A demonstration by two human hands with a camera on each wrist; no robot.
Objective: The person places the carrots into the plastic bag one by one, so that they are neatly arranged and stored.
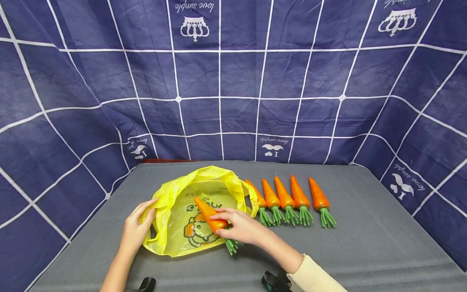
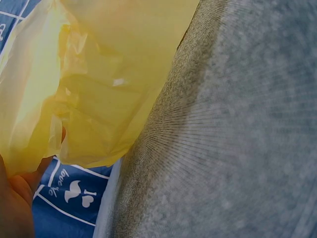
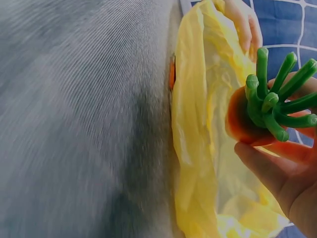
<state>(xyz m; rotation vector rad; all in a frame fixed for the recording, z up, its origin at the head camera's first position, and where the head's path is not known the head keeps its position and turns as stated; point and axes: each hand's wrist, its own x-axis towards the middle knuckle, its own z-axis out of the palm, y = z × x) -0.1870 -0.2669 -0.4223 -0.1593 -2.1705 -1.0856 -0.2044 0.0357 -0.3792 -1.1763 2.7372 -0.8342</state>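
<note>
A yellow plastic bag [image 1: 166, 198] lies on the grey table with its mouth spread wide. My left hand [image 1: 136, 225] pinches the left edge of that mouth; the left wrist view shows the bag's film [image 2: 109, 84] beside the fingers. In my right hand [image 1: 240, 227] is an orange carrot [image 1: 206, 211], gripped near its thick, leafy end. Its tip points away from me, over the bag's opening. The right wrist view shows the carrot's green stalks [image 3: 270, 101] close up, with thumb and fingers around the top.
Several more carrots [image 1: 285, 198] lie in a row right of the bag, green ends toward me; the leftmost is partly behind a bag handle [image 1: 253, 198]. A blue cloth [image 1: 240, 77] with white lines hangs behind the grey table [image 1: 365, 243]. Black objects [image 1: 147, 284] show at the near edge.
</note>
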